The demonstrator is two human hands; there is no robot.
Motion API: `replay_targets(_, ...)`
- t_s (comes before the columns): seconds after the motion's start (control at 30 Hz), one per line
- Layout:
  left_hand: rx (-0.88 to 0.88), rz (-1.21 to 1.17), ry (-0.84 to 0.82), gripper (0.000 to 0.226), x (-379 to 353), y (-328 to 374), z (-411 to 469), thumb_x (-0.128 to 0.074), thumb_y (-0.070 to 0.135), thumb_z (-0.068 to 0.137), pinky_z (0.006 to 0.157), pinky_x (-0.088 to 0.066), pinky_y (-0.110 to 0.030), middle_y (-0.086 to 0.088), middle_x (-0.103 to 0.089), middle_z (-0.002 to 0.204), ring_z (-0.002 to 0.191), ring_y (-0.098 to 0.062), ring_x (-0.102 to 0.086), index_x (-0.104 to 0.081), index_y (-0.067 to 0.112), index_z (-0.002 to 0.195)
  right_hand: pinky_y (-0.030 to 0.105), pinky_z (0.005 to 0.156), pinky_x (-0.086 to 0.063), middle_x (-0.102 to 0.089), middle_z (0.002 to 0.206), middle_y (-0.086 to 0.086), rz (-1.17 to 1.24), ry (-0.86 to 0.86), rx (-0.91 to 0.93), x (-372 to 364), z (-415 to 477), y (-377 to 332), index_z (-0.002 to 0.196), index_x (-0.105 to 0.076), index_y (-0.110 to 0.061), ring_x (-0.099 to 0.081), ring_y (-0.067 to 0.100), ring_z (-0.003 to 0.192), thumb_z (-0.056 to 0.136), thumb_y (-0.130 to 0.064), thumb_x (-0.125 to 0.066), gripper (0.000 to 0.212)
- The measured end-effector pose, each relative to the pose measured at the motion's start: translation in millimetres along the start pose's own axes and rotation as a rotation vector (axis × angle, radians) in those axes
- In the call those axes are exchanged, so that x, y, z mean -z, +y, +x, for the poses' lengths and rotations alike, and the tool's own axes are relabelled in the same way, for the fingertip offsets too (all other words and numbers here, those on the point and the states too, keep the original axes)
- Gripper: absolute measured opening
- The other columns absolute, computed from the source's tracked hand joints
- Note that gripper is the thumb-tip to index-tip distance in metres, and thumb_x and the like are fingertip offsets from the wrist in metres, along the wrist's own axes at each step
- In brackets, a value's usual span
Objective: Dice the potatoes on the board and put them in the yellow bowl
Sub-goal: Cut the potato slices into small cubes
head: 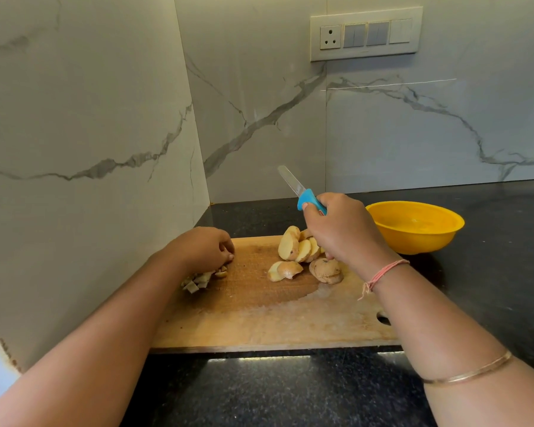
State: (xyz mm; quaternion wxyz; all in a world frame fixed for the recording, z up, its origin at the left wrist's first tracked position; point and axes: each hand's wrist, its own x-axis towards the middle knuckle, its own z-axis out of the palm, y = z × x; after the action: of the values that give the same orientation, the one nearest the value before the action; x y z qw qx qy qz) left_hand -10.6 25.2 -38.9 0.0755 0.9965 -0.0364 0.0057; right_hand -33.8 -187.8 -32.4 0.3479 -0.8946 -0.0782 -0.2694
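1. The right hand (342, 229) is closed firmly round the bright blue plastic handle of a small steel-bladed knife (302, 192). The blade is clear of the board and points up and away to the left.
2. The left hand (204, 251) has its fingers curled down onto a small heap of pale diced potato pieces (198, 280) at the left edge of the rectangular wooden cutting board (259, 318). Whether it actually encloses any pieces cannot be told.
3. Thick, unpeeled potato slices (299, 251) lie overlapping at the board's far right, just under the right hand, not yet diced.
4. The round yellow plastic bowl (413, 226) stands on the black speckled stone countertop (290, 389) just past the board's far right corner and looks empty.
5. The dice sit on the side away from the bowl, right at the board's edge. A loose scoop could push pieces off onto the countertop or drop them on the way across.
6. Carrying them to the bowl would likely bring the left hand close to the raised blade, so a careless crossing risks a cut.
7. The board's middle looks damp, so the rounded slices may slide or rock under the knife.
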Motion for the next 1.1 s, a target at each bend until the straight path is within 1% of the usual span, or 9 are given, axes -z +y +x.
replay_targets(0.1, 0.044, 0.059, 0.049, 0.023, 1, -2, 1, -0.054, 0.027, 0.096, 0.088, -0.046, -0.026, 0.001, -0.061, 0.121, 0.104, -0.014, -0.055, -0.063, 0.024, 0.117, 0.025, 0.062, -0.053, -0.056, 0.090, 0.001, 0.010, 0.023, -0.006, 2, 2, 2, 0.121, -0.056, -0.012, -0.057, 0.013, 0.071, 0.099, -0.033, -0.041, 0.035)
replay_targets(0.27, 0.110, 0.124, 0.232, 0.038, 6, 0, -4, -0.056, 0.040, 0.093, 0.093, -0.045, -0.033, -0.003, -0.045, 0.137, 0.120, -0.022, -0.049, -0.054, 0.028, 0.129, 0.024, 0.061, -0.052, -0.056, 0.090, 0.001, 0.016, 0.034, -0.008, 2, 3, 3, 0.120, -0.057, -0.013, -0.057, 0.013, 0.071, 0.099, -0.034, -0.042, 0.033)
replay_targets(0.4, -0.094, -0.057, 0.280, 0.041, 8, 20, -7, -0.057, 0.031, 0.094, 0.100, -0.039, -0.032, 0.001, -0.043, 0.144, 0.128, -0.019, -0.044, -0.048, 0.029, 0.135, 0.024, 0.062, -0.053, -0.056, 0.090, 0.001, 0.017, 0.026, -0.005, 2, 2, 3, 0.119, -0.056, -0.013, -0.057, 0.013, 0.071, 0.099, -0.034, -0.042, 0.033)
replay_targets(0.53, -0.301, -0.098, 0.185, 0.051, 1, 51, -5, -0.058, 0.012, 0.094, 0.103, -0.038, -0.025, 0.007, -0.041, 0.147, 0.132, -0.014, -0.040, -0.044, 0.033, 0.139, 0.026, 0.062, -0.053, -0.056, 0.090, 0.001, 0.004, 0.017, -0.003, 1, 1, 2, 0.121, -0.056, -0.012, -0.057, 0.013, 0.070, 0.099, -0.033, -0.041, 0.034)
replay_targets(0.6, -0.333, -0.087, 0.144, 0.053, -4, 62, -2, -0.058, 0.008, 0.093, 0.099, -0.038, -0.022, 0.006, -0.042, 0.145, 0.129, -0.013, -0.043, -0.045, 0.031, 0.138, 0.027, 0.062, -0.054, -0.056, 0.090, 0.001, 0.002, 0.013, -0.005, 0, 0, 1, 0.121, -0.056, -0.012, -0.058, 0.014, 0.071, 0.099, -0.033, -0.041, 0.034)
replay_targets(0.7, -0.322, -0.122, 0.135, 0.048, -10, 64, 2, -0.062, 0.011, 0.090, 0.097, -0.043, -0.024, 0.004, -0.048, 0.139, 0.123, -0.013, -0.048, -0.047, 0.029, 0.133, 0.028, 0.063, -0.055, -0.058, 0.090, 0.002, 0.001, 0.007, -0.006, -1, 1, 1, 0.121, -0.056, -0.012, -0.058, 0.014, 0.071, 0.099, -0.034, -0.041, 0.034)
replay_targets(0.9, -0.318, -0.199, 0.190, 0.025, -8, 47, -3, -0.069, 0.016, 0.085, 0.092, -0.050, -0.031, 0.004, -0.057, 0.117, 0.108, -0.013, -0.055, -0.054, 0.027, 0.102, 0.030, 0.064, -0.057, -0.057, 0.087, 0.002, -0.011, 0.010, 0.001, 0, 1, 1, 0.119, -0.057, -0.011, -0.058, 0.015, 0.070, 0.099, -0.033, -0.041, 0.033)
replay_targets(1.0, -0.303, -0.247, 0.178, 0.018, -5, 38, -7, -0.067, 0.017, 0.087, 0.088, -0.051, -0.029, 0.005, -0.062, 0.108, 0.102, -0.011, -0.058, -0.057, 0.025, 0.100, 0.027, 0.061, -0.054, -0.057, 0.087, 0.002, -0.012, 0.003, -0.009, -1, 1, 2, 0.120, -0.056, -0.011, -0.057, 0.013, 0.067, 0.099, -0.033, -0.041, 0.034)
replay_targets(1.1, -0.202, -0.351, 0.259, 0.017, 0, 31, -9, -0.068, 0.020, 0.087, 0.081, -0.049, -0.025, 0.009, -0.061, 0.095, 0.094, -0.010, -0.059, -0.057, 0.027, 0.098, 0.025, 0.060, -0.052, -0.056, 0.088, 0.000, -0.019, -0.009, -0.013, -1, 1, 2, 0.121, -0.056, -0.012, -0.055, 0.012, 0.067, 0.099, -0.033, -0.040, 0.034)
